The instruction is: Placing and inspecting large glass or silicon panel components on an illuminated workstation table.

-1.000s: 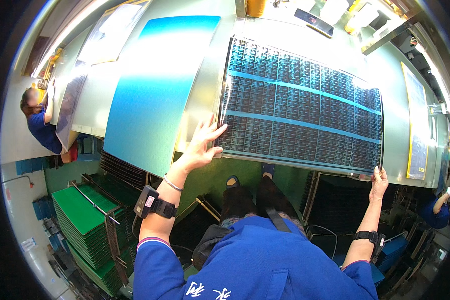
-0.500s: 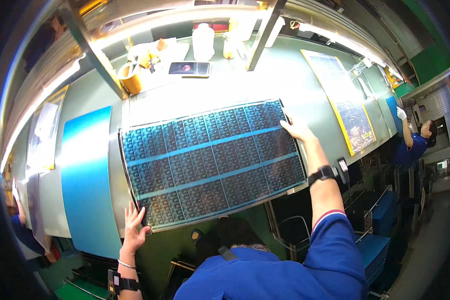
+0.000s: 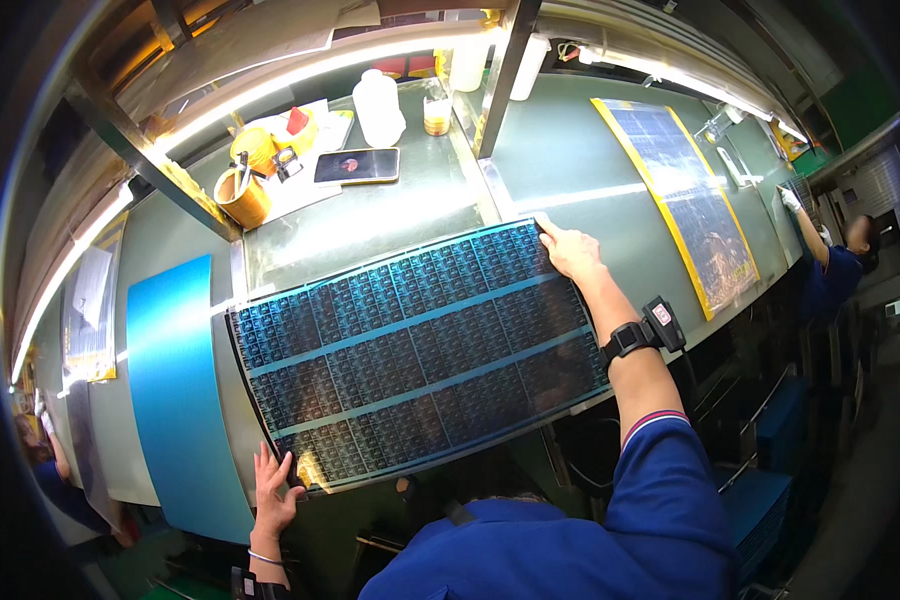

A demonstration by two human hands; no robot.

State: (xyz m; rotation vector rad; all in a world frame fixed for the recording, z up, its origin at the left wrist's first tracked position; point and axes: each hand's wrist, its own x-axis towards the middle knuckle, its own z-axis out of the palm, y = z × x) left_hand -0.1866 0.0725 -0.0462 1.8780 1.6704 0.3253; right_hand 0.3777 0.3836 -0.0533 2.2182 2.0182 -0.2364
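Note:
A large dark, glossy sheet (image 3: 415, 350) with a fine repeated pattern and blue bands lies in front of me, slightly tilted, its near edge over the bench edge. My right hand (image 3: 573, 255) grips its far right corner, thumb and fingers close together at the edge. At the near left corner is my left hand (image 3: 273, 490), its fingers stretched along the outside and its thumb on the other side, with the corner between them. What the left fingertips do beneath the sheet is hidden. A dark strip runs down the sheet's left edge.
A plain blue board (image 3: 175, 390) lies on the left. To the right is a yellow-edged transparent sheet (image 3: 680, 200). Behind stand a phone (image 3: 357, 166), white bottle (image 3: 377, 108), tape rolls (image 3: 242, 195) and a metal post (image 3: 510, 80). Co-workers (image 3: 835, 265) are at both sides.
My right hand has slid up the sheet's right edge to its far corner. The left hand stays at the near left corner. The whole view has shifted and looks less bright.

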